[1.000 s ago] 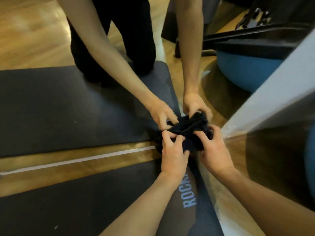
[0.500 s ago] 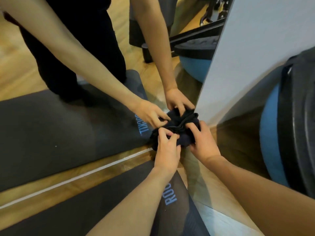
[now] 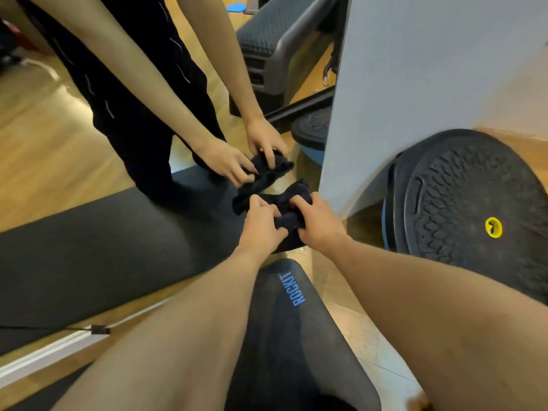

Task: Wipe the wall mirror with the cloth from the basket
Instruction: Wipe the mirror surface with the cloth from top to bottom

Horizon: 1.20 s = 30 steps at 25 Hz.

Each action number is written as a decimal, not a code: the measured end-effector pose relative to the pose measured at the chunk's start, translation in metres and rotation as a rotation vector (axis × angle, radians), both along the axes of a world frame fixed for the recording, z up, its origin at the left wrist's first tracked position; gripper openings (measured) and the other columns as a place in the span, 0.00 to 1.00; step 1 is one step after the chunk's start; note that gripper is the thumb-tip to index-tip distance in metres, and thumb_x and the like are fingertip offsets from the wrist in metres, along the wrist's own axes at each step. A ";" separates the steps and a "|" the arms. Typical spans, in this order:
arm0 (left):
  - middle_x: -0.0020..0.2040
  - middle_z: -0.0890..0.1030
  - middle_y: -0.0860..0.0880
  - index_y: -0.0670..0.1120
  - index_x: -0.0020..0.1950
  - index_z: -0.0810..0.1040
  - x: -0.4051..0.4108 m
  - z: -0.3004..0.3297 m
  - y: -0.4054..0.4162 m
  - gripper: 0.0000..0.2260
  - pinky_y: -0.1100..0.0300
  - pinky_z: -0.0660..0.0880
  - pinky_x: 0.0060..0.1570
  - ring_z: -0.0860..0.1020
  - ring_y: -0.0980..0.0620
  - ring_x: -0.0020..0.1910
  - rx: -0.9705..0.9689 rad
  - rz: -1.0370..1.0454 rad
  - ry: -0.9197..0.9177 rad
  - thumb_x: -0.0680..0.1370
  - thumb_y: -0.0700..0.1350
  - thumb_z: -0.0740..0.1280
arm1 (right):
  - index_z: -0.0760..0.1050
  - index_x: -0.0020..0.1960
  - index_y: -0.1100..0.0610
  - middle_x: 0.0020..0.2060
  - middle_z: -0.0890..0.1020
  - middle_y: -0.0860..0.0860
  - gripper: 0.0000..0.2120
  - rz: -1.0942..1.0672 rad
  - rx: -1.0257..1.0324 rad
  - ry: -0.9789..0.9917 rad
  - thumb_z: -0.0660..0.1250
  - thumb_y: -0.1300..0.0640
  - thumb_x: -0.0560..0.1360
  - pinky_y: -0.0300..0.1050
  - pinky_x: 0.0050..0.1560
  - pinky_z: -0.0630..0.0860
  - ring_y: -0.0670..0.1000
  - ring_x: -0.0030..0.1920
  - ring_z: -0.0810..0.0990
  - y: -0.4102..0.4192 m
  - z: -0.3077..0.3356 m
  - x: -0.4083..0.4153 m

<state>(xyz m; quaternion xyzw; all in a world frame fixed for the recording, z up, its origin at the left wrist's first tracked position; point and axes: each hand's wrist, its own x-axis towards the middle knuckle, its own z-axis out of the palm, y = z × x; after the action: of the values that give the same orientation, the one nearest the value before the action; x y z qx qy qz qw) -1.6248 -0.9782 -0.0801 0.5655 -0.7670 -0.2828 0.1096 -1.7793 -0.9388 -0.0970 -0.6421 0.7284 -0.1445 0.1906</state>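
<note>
Dark cloth: the cloth (image 3: 292,203) is a crumpled navy bundle, bunched between both hands low down, just in front of the mirror's bottom edge.
Cloth's lie: its longer run goes roughly left to right, a loose end sticking out past the left hand toward the glass.
Left hand: the left hand (image 3: 261,223) has its fingers curled over the near-left part of the bundle, a grip pinching the fabric.
Right hand: the right hand (image 3: 318,225) has fingers and thumb curled round the right part; both grips hold the one cloth, knuckles nearly touching.
Mirror: the wall mirror (image 3: 89,143) lies straight ahead of the hands and stretches away to the left; its right edge meets a pale wall panel (image 3: 415,84) just right of the cloth.
Gap: cloth and its reflection look just apart, so I judge the bundle is near the glass but not pressed on it.
Turning point: the unwiped glass lies up and to the left of the grip, so the left hand is the nearer to it; the cloth likely needs spreading flat first.
Floor: a dark mat (image 3: 296,336) marked ROCKIT lies under the forearms; a black balance disc (image 3: 474,203) stands to the right.
</note>
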 end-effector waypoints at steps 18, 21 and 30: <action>0.58 0.65 0.52 0.48 0.48 0.80 0.069 0.112 0.044 0.09 0.57 0.75 0.55 0.75 0.51 0.51 0.097 0.421 0.029 0.73 0.44 0.78 | 0.67 0.65 0.43 0.59 0.71 0.50 0.22 0.326 0.089 -0.055 0.69 0.57 0.75 0.53 0.56 0.80 0.55 0.56 0.76 -0.009 0.090 0.072; 0.62 0.66 0.51 0.47 0.52 0.82 0.113 0.121 0.045 0.09 0.57 0.73 0.62 0.72 0.51 0.59 0.034 0.466 0.026 0.74 0.44 0.77 | 0.65 0.59 0.41 0.56 0.71 0.50 0.20 0.358 0.073 -0.058 0.69 0.57 0.74 0.54 0.53 0.80 0.55 0.52 0.75 -0.015 0.093 0.114; 0.57 0.63 0.54 0.50 0.44 0.76 0.200 0.181 0.018 0.09 0.48 0.74 0.62 0.73 0.47 0.56 0.146 0.356 -0.036 0.73 0.49 0.75 | 0.67 0.66 0.42 0.58 0.69 0.51 0.23 0.296 0.201 0.008 0.67 0.48 0.73 0.46 0.61 0.76 0.57 0.60 0.78 -0.039 0.156 0.199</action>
<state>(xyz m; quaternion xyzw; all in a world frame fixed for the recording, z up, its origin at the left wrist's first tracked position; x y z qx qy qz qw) -1.4246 -0.9600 0.1011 0.7038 -0.6340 -0.3036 0.1027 -1.5801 -0.9779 0.0593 -0.7206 0.6373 -0.0389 0.2703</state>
